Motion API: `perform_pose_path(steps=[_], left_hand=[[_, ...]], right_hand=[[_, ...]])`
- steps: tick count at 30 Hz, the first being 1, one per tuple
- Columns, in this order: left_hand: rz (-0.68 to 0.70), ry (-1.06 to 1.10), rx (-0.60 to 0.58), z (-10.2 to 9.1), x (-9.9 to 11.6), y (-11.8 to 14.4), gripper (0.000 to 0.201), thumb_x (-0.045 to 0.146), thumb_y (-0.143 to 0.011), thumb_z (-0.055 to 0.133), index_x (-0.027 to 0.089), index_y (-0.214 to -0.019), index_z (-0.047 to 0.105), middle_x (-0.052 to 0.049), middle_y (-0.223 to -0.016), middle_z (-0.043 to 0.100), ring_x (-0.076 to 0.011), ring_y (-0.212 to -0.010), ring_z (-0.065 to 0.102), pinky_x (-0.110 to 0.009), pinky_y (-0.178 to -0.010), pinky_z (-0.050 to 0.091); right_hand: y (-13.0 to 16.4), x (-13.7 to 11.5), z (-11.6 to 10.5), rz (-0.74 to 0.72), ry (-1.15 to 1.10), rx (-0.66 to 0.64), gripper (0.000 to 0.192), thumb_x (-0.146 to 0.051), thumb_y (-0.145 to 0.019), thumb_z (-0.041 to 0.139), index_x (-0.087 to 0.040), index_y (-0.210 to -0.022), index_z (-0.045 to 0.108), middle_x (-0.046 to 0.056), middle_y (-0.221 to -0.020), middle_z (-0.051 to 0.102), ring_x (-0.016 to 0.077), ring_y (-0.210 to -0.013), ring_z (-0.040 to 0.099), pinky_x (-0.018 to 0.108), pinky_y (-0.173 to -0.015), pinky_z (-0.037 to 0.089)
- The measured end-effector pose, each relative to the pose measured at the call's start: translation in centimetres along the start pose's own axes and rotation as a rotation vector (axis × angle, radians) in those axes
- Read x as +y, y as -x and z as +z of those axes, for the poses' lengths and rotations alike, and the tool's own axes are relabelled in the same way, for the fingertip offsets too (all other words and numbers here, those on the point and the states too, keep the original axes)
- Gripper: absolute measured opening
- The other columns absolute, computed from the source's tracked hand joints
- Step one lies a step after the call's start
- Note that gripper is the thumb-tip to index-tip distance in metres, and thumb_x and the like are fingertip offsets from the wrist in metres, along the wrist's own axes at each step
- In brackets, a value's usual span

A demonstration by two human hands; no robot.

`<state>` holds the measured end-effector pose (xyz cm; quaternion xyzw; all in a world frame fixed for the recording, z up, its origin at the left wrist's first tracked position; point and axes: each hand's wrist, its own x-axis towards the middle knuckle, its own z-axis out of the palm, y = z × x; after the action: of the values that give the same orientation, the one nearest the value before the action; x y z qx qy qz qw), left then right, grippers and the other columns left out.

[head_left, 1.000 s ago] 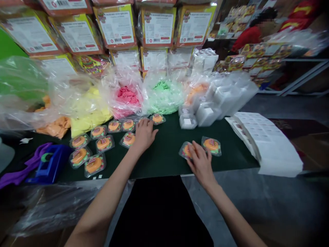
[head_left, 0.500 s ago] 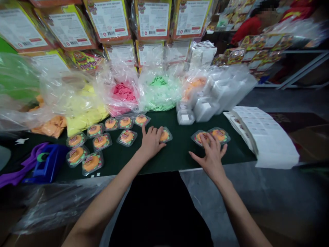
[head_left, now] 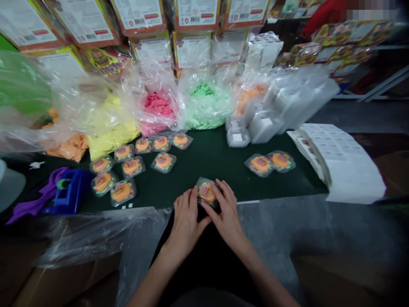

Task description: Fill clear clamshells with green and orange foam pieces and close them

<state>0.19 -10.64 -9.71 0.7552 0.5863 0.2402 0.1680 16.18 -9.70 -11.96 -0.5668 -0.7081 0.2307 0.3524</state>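
A clear plastic pack with an orange burger-shaped filling (head_left: 207, 191) is at the table's front edge, between my two hands. My left hand (head_left: 188, 217) grips its left side, the thumb pointing in below it. On the right side, my right hand (head_left: 226, 209) has its fingers and thumb around the same pack. Several matching burger packs (head_left: 133, 166) lie in a loose group to the left. Two more burger packs (head_left: 260, 164) sit side by side to the right, their edges touching.
Behind are open plastic bags of yellow (head_left: 111, 121), pink (head_left: 157, 106) and green pieces (head_left: 204, 106). Stacked clear containers (head_left: 265, 125) and white label sheets (head_left: 345, 162) lie right. A blue tape dispenser (head_left: 72, 192) stands left. Boxes (head_left: 193, 49) form a wall behind; a red sleeve (head_left: 322, 17) shows far right.
The pack under my left hand has come toward me to the table's front edge. My right hand has left the two packs on the right and moved left onto this one.
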Motion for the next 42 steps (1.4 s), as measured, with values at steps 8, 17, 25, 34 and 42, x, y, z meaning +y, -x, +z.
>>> perform_pose_path(steps=[8, 17, 25, 34, 42], left_hand=[[-0.252, 0.237, 0.064, -4.1, -3.0, 5.5, 0.046, 0.033, -0.097, 0.063, 0.028, -0.142, 0.052, -0.009, -0.137, 0.064, -0.0281, -0.128, 0.058, -0.050, -0.112, 0.041], [-0.868, 0.011, 0.919, -21.3, -20.5, 11.3, 0.039, 0.037, -0.080, 0.070, 0.018, -0.113, 0.064, -0.011, -0.123, 0.063, -0.0258, -0.116, 0.058, -0.035, -0.098, 0.048], [-1.011, 0.381, 0.695, -25.2, -26.9, 9.0, 0.031, 0.042, -0.068, 0.082, 0.015, -0.075, 0.069, -0.002, -0.075, 0.068, -0.0170, -0.074, 0.059, -0.028, -0.068, 0.050], [-0.977, 0.606, 0.783, -25.2, -26.1, 7.7, 0.033, 0.032, -0.056, 0.090, 0.012, -0.064, 0.066, -0.002, -0.062, 0.064, -0.0148, -0.062, 0.058, -0.034, -0.064, 0.055], [-0.950, 0.553, 0.901, -21.9, -24.4, 10.1, 0.021, 0.031, -0.092, 0.071, 0.011, -0.087, 0.068, -0.004, -0.088, 0.071, -0.0152, -0.079, 0.068, -0.032, -0.073, 0.060]], right_hand=[[-3.0, 2.0, -2.1, -0.144, -0.021, -0.248, 0.064, -0.026, -0.090, 0.067, -0.034, -0.149, 0.044, 0.009, -0.157, 0.045, 0.0311, -0.152, 0.035, 0.058, -0.122, 0.035], [-4.1, 4.1, 0.0, -0.297, -0.065, -0.350, 0.056, -0.045, -0.090, 0.063, -0.029, -0.142, 0.051, 0.013, -0.154, 0.048, 0.0399, -0.147, 0.041, 0.064, -0.116, 0.041], [-3.5, 4.8, 0.9, -0.301, -0.024, -0.318, 0.061, -0.058, -0.092, 0.055, -0.032, -0.148, 0.050, 0.010, -0.164, 0.038, 0.0452, -0.150, 0.035, 0.068, -0.112, 0.043], [-3.6, 4.5, 0.8, -0.281, -0.002, -0.310, 0.066, -0.064, -0.090, 0.054, -0.032, -0.148, 0.050, 0.012, -0.160, 0.043, 0.0466, -0.145, 0.042, 0.069, -0.109, 0.046], [-3.8, 4.0, 0.7, -0.255, -0.030, -0.327, 0.063, -0.055, -0.091, 0.060, -0.032, -0.149, 0.050, 0.011, -0.162, 0.039, 0.0445, -0.147, 0.040, 0.066, -0.114, 0.043]])
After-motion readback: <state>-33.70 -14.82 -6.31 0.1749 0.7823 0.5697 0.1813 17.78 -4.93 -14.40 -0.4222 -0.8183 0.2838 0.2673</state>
